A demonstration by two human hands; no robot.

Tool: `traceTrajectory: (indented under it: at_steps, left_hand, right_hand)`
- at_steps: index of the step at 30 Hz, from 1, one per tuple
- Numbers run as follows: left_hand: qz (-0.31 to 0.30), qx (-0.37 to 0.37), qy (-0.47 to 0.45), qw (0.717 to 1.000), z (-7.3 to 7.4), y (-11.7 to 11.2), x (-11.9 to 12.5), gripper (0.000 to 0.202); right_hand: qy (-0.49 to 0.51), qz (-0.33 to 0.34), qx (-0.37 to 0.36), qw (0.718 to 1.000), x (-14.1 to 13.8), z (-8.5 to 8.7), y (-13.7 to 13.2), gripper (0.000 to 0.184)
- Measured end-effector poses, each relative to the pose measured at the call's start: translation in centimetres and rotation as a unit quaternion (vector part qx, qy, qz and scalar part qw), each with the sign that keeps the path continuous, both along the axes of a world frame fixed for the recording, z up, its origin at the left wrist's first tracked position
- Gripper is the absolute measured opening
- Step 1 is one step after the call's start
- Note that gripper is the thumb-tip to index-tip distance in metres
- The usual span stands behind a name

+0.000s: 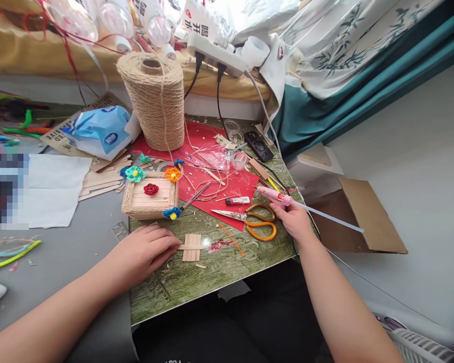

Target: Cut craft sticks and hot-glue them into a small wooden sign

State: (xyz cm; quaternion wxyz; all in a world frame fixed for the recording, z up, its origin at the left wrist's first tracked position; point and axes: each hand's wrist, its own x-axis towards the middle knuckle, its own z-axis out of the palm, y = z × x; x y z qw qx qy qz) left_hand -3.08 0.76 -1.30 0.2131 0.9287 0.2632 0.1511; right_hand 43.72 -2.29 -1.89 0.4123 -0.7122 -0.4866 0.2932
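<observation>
My left hand (pixel 146 250) lies on the green wood-patterned board (pixel 212 272), fingers curled together and pressing the left edge of a small panel of glued popsicle sticks (pixel 191 247). My right hand (pixel 293 217) is closed round a pink glue gun (pixel 274 195) with a clear glue stick (pixel 329 216) jutting out to the right; its nozzle points left. Behind the left hand stands a twine-wrapped stick box (pixel 150 197) decorated with small red, orange, teal and blue flowers.
Orange-handled scissors (pixel 255 222) and a small tube (pixel 237 200) lie on a red sheet (pixel 215 186). A large jute twine spool (pixel 155 98), a blue wipes pack (pixel 98 130), loose sticks (pixel 100 179), a power strip (pixel 215 55) and a cardboard box (pixel 363 214) surround the board.
</observation>
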Motion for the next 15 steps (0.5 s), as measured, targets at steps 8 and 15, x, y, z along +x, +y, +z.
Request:
traceTrajectory:
  at_steps: [8, 15]
  left_hand:
    - [-0.004, -0.011, 0.0, 1.0, -0.21, 0.1, 0.02, 0.021]
    - [0.0, -0.004, 0.006, 1.0, -0.25, 0.02, -0.03, 0.022]
  right_hand:
    - [0.0, 0.032, -0.001, 1.0, -0.06, 0.02, 0.7, 0.049]
    - [-0.035, 0.033, -0.011, 0.999, 0.17, 0.28, 0.87, 0.046]
